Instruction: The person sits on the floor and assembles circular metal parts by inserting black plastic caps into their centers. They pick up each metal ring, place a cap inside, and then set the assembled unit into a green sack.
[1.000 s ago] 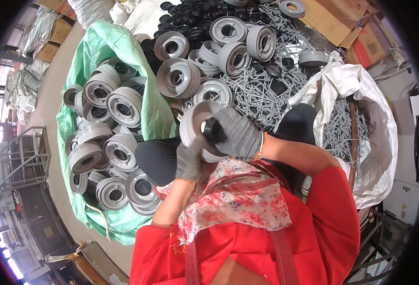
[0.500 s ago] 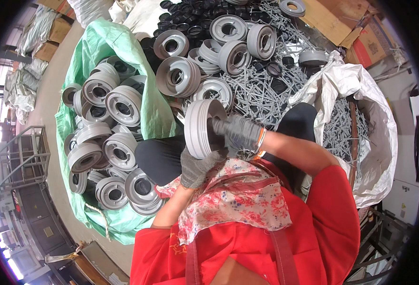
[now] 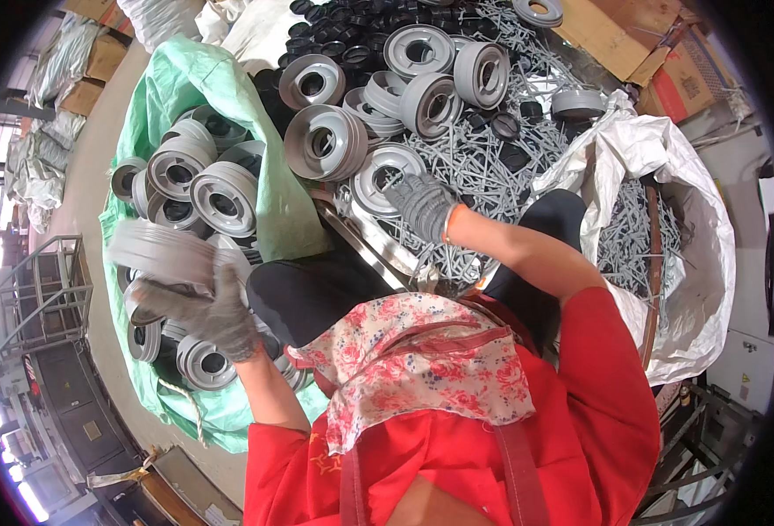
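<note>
Here the gloved left hand (image 3: 198, 311) grips a grey round plastic wheel (image 3: 161, 254), blurred, ribbed on its rim, above the green woven sack (image 3: 269, 188). That sack holds many like grey wheels (image 3: 220, 197) with dark hubs, stacked close. The gloved right hand (image 3: 422, 203) hangs with loose, empty fingers over the floor heap of thin grey metal rods (image 3: 483, 162), touching a wheel lying there. The white sack (image 3: 667, 175) at the heap's right edge holds more rods
</note>
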A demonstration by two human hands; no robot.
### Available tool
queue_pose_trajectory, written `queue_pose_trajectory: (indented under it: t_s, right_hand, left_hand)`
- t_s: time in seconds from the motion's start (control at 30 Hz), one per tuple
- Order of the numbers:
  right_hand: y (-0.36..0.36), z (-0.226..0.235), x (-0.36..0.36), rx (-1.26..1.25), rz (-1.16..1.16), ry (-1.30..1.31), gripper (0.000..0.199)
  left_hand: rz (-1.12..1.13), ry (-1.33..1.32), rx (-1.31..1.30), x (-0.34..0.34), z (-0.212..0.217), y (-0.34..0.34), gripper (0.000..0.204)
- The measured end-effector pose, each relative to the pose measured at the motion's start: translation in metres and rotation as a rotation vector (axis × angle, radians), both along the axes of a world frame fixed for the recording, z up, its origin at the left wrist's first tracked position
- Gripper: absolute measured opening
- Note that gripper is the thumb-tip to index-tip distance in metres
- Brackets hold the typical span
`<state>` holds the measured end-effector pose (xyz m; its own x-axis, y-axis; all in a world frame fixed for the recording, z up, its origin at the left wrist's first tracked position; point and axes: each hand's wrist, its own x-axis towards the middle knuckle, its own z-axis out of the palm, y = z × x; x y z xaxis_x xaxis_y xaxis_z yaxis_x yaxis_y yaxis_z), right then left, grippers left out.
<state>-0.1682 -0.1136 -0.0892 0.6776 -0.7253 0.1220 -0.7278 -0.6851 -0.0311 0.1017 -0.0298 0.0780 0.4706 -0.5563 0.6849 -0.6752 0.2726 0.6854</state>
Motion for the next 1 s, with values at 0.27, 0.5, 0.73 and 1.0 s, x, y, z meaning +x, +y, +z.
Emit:
queue_pose_trajectory:
  t_s: [0.27, 0.5, 0.73, 1.0]
  right_hand:
    - [-0.015, 0.003, -0.016, 0.122, 0.131, 0.216, 0.042]
    - [0.006, 0.069, -0.073, 0.915, 0.151, -0.359, 0.065]
    - [-0.076, -0.009, -0.158, 0.163, -0.532, -0.195, 0.057]
    - [-0.132, -0.077, -0.192, 0.408, -0.838, -0.005, 0.062]
  left_hand:
    - [-0.75, -0.016, 1.071, -0.055, -0.044, -0.002, 0.075]
    - [-1.003, -0.519, 0.706, -0.118, -0.108, -0.042, 0.079]
    - [-0.797, 0.469, 1.234, -0.099, -0.118, -0.042, 0.033]
    - [-0.6, 1.196, 0.791, -0.056, -0.112, -0.036, 0.032]
